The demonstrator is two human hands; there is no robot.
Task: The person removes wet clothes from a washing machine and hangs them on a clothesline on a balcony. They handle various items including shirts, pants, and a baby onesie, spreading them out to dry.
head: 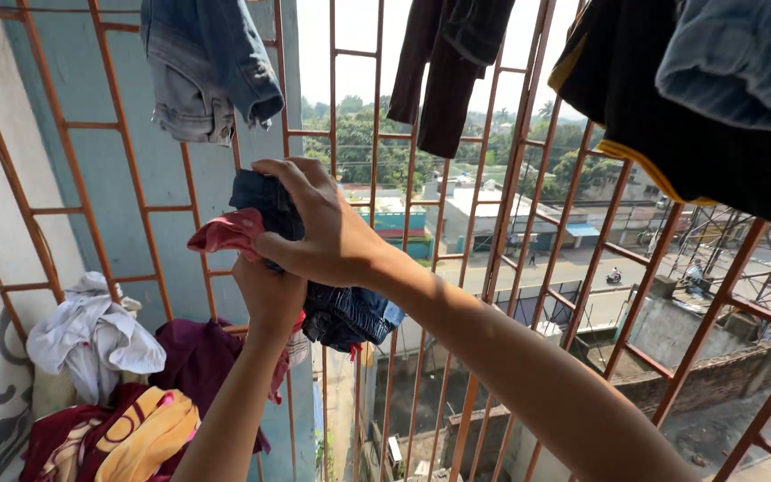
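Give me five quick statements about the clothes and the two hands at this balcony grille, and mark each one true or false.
1. Both hands grip a bundle of dark denim with a bit of red cloth. True: the right hand closes over the dark denim bundle and the red cloth, and the left hand holds it from below.
2. The grille bars are painted blue. False: the grille is orange-red.
3. A white garment is draped at the left. True.
4. The pale denim garment lies on the floor. False: it hangs overhead.
5. It is night outside. False: the street and trees are sunlit.
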